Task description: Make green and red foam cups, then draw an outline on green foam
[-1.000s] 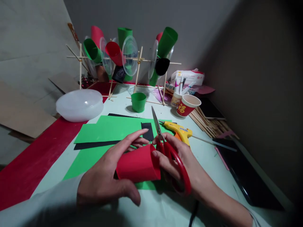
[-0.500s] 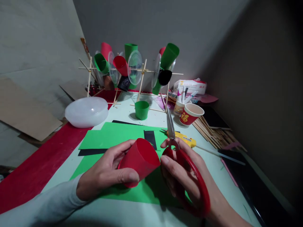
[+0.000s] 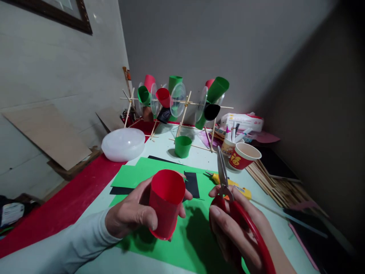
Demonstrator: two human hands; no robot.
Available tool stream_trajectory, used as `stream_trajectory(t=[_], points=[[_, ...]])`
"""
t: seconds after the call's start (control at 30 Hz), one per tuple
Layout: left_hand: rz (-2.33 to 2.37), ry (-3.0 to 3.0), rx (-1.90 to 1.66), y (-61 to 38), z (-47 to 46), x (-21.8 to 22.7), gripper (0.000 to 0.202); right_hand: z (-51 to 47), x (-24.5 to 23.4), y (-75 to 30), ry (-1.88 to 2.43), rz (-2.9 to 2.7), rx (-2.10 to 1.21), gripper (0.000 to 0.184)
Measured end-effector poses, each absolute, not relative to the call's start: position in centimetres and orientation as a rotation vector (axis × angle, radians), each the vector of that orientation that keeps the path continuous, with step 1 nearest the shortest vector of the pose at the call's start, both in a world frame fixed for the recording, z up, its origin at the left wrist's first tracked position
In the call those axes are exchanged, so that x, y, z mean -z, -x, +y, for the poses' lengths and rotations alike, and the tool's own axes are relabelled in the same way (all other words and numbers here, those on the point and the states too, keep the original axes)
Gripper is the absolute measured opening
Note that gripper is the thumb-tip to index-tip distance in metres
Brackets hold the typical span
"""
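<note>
Beyond your left hand (image 3: pixel 128 217) and right hand (image 3: pixel 225 232), the pale bench (image 3: pixel 199 158) ends at a grey wall (image 3: pixel 199 45). Left of the hands stands a lighter wall (image 3: pixel 42 76) bearing a dark picture frame (image 3: pixel 68 15). Right of the hands, a dark wall (image 3: pixel 327 114) lies in shadow. Lighting is dim and uneven.

worktop (image 3: pixel 199 160): pale mint, right in front of me.
left edge: long red paper strip (image 3: pixel 71 205), with a white plastic bowl (image 3: pixel 123 144) at its far end.
middle: green sheets (image 3: pixel 159 173) overlapping black paper (image 3: pixel 191 183); a green cup (image 3: pixel 183 146) just behind them.
right: yellow glue gun (image 3: pixel 241 189), red printed cup (image 3: pixel 244 156), marker cup (image 3: pixel 228 145), bundle of sticks (image 3: pixel 273 182).
back: stick frame (image 3: pixel 184 114) and tissue pack (image 3: pixel 242 121).
</note>
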State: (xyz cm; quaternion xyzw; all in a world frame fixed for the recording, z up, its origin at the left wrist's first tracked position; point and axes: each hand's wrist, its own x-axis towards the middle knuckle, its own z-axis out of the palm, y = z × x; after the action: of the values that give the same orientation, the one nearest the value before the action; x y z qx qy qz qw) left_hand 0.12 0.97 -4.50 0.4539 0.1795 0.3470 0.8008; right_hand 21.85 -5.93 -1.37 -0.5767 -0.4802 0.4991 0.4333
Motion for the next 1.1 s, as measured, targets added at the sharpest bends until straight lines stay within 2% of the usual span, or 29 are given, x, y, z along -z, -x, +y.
stream_trajectory(t=[0.13,0.23,0.37,0.47,0.53,0.73,0.97,1.1], points=[[0.392,-0.988,-0.771,-0.1,1.1,4.1,0.062,-5.3,2.5,-22.9,1.456,-1.446,-1.139,0.026],[0.447,-1.038,-0.771,0.2,1.3,3.9,0.058,-5.2,2.9,-23.4,1.425,-1.643,-1.025,0.018],[0.530,-1.135,-0.738,0.5,1.3,3.4,0.058,-5.5,2.2,-23.5,1.459,-1.820,-0.701,0.012],[0.582,-1.206,-0.750,0.2,1.1,2.8,0.062,-5.7,1.7,-23.4,1.498,-1.868,-0.515,0.017],[0.604,-1.227,-0.770,0.0,0.9,2.6,0.063,-5.6,1.7,-23.4,1.549,-1.834,-0.502,0.016],[0.641,-1.147,-0.797,0.0,0.9,2.9,0.044,-5.1,2.3,-23.7,1.595,-1.850,-0.654,0.018],[0.301,-0.931,-0.839,0.3,2.0,3.3,0.044,-4.8,2.8,-23.8,1.586,-1.853,-0.572,0.019],[0.157,-0.883,-0.793,0.4,2.2,3.4,0.055,-4.6,3.1,-23.9,1.575,-1.937,-0.625,0.017]])
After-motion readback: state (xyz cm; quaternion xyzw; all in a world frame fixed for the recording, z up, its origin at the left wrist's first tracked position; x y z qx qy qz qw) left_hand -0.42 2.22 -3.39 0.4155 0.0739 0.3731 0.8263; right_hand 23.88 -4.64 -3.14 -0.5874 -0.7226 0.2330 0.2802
